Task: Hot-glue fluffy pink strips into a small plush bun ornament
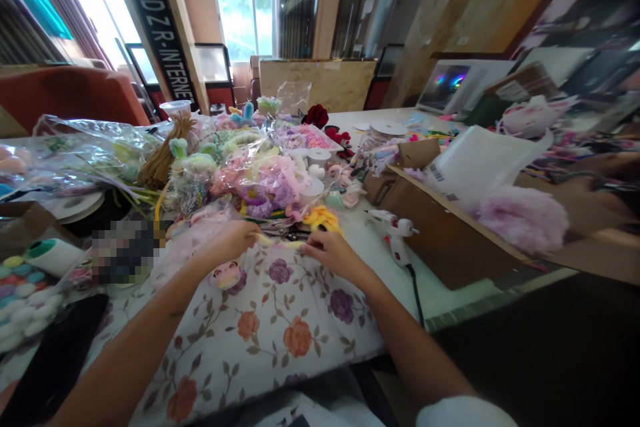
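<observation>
A pale yellow pipe cleaner (279, 242) stretches between my two hands above the floral cloth (273, 327). My left hand (241, 237) pinches its left end, and its right end is in the closed fingers of my right hand (327, 251). Just beyond my right hand lies a bundle of brighter yellow fuzzy stems (324, 217). Dark-handled tools, partly hidden, lie behind the strip. A small round piece with a doll-like face (227, 275) rests on the cloth below my left hand.
A white glue gun (395, 230) with a black cord lies right, beside an open cardboard box (440, 227) holding pink fluff. Pastel fuzzy craft materials (270, 180) are heaped ahead. Leftward are a thread spool (53, 257), pom-poms (23, 300) and a long black object (60, 353).
</observation>
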`<state>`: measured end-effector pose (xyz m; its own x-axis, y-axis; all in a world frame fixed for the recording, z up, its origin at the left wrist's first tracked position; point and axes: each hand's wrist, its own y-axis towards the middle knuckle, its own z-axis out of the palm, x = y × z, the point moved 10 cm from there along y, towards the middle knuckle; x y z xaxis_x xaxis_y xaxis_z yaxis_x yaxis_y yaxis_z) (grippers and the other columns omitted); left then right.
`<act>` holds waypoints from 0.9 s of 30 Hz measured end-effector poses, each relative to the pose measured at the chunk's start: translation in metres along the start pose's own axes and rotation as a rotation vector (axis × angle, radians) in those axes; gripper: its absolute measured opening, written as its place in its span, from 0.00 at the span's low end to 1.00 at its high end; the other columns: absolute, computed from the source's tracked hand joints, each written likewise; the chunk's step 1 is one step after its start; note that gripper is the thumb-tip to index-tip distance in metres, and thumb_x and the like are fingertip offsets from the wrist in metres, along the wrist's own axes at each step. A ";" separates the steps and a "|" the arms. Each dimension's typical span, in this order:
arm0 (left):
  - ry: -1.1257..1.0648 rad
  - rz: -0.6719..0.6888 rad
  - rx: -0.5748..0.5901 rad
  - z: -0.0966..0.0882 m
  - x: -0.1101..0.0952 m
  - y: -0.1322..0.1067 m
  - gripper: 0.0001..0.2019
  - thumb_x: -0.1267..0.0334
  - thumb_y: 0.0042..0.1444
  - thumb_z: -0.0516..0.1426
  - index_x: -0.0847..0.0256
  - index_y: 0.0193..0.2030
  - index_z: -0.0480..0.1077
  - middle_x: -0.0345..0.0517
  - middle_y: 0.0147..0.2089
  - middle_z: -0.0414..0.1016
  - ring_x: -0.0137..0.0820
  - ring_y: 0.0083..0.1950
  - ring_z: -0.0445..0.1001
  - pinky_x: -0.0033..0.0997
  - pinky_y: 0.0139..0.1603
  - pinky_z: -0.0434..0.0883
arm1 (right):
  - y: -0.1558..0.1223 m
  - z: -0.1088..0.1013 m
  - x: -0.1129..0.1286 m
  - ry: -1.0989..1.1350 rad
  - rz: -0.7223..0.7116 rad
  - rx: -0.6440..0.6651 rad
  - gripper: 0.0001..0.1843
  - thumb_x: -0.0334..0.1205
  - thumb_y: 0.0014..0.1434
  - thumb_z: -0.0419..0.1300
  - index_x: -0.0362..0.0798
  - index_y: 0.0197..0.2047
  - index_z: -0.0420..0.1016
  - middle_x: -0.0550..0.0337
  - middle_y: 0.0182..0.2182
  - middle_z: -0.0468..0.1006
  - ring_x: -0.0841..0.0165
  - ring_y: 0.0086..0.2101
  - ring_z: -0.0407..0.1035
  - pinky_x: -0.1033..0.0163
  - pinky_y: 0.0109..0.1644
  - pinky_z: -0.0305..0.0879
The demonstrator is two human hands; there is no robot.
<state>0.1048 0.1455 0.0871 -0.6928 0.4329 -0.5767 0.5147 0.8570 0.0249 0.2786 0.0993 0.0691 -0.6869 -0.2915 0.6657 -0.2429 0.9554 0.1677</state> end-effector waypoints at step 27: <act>-0.847 0.073 -0.461 -0.053 -0.005 0.045 0.15 0.55 0.47 0.63 0.65 0.35 0.75 0.45 0.32 0.76 0.30 0.32 0.73 0.31 0.37 0.71 | 0.030 0.019 -0.023 -0.318 -0.026 -0.275 0.12 0.41 0.62 0.55 0.46 0.29 0.75 0.57 0.28 0.78 0.67 0.30 0.70 0.66 0.33 0.58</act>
<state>0.1044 0.1965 0.1347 0.0199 0.2987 -0.9541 0.1681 0.9397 0.2977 0.2738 0.1337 0.0451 -0.8709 -0.2739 0.4081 -0.1004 0.9120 0.3978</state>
